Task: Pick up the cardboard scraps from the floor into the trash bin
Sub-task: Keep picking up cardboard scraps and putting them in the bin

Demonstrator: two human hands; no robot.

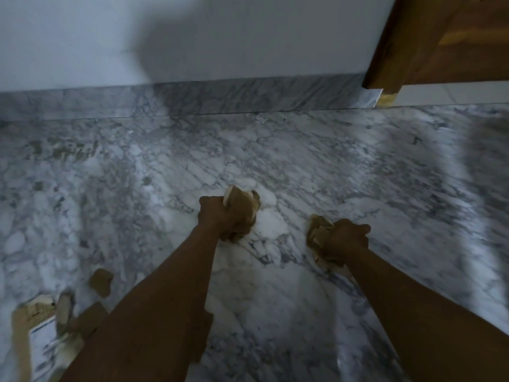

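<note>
The job looks partway done. Several loose scraps (pixel 101 281) lie on the marble floor (pixel 303 161) at the lower left, and no trash bin is in view. The left hand (pixel 217 219) has its grip clenched round a wad of cardboard scraps (pixel 239 201). The right hand (pixel 348 241) clutches a crumpled bundle (pixel 316 230) of cardboard, fingers curled tight round it.

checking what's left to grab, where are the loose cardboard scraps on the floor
In the head view, the loose cardboard scraps lie on the marble floor at the lower left, just left of the left forearm.
</note>
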